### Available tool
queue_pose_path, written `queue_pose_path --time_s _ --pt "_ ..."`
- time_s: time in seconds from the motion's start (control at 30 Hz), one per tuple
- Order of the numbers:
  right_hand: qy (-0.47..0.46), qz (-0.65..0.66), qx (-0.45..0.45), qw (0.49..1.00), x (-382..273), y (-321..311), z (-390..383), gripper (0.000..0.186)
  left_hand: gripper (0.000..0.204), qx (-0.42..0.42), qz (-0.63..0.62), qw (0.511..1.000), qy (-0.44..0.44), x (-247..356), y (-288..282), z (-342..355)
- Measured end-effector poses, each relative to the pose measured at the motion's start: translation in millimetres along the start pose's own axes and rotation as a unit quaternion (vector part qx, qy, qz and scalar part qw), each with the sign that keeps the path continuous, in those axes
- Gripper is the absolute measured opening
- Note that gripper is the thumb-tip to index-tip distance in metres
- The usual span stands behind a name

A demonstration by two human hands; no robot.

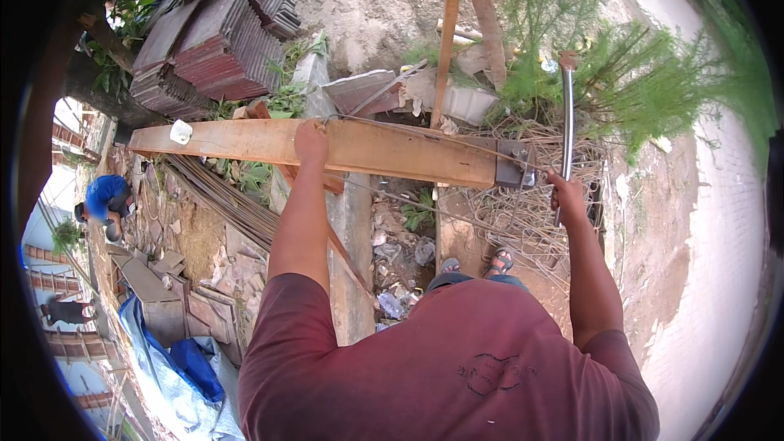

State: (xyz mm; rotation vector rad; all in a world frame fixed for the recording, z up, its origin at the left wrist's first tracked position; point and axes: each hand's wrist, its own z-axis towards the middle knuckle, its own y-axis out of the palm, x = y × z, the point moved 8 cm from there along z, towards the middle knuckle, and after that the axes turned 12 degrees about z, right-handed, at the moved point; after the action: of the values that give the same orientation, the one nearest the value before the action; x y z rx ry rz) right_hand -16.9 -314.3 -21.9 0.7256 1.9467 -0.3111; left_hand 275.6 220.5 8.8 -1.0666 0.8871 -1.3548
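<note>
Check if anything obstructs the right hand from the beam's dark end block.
Nothing bulky visibly stands between the right hand and the dark block; only a thin rod runs over the beam toward them.

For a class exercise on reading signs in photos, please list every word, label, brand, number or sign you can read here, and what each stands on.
Dark print on the maroon shirt: too small and blurred to read.
Wooden beam and hammer: no lettering I can make out.
No other readable text shows.
</note>
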Motion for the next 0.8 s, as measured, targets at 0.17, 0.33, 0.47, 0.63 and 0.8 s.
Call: queue_pose_path --time_s 0.17,0.33,0.47,0.63,0.8 --pt "-0.05 -0.095 0.032 0.994 1 -34 4 0.032 0.028 -0.015 0.031 0.998 -0.052 -1 -10 -1" --pt "-0.115 -0.309 0.072 0.941 -17 -118 -3 0.035 0.037 -0.03 0.073 0.995 -0.068 -4 -6 -3" --pt "-0.216 -0.539 0.08 0.81 -64 -172 10 0.034 0.04 -0.011 0.057 0.994 -0.089 -18 -5 -8" --pt "-0.353 -0.64 -0.046 0.681 -112 -171 64 0.035 0.045 -0.066 0.063 0.989 -0.112 -37 21 0" --pt "-0.428 -0.669 -0.167 0.584 -146 -117 121 0.034 0.049 -0.069 0.082 0.986 -0.131 -34 19 -1"
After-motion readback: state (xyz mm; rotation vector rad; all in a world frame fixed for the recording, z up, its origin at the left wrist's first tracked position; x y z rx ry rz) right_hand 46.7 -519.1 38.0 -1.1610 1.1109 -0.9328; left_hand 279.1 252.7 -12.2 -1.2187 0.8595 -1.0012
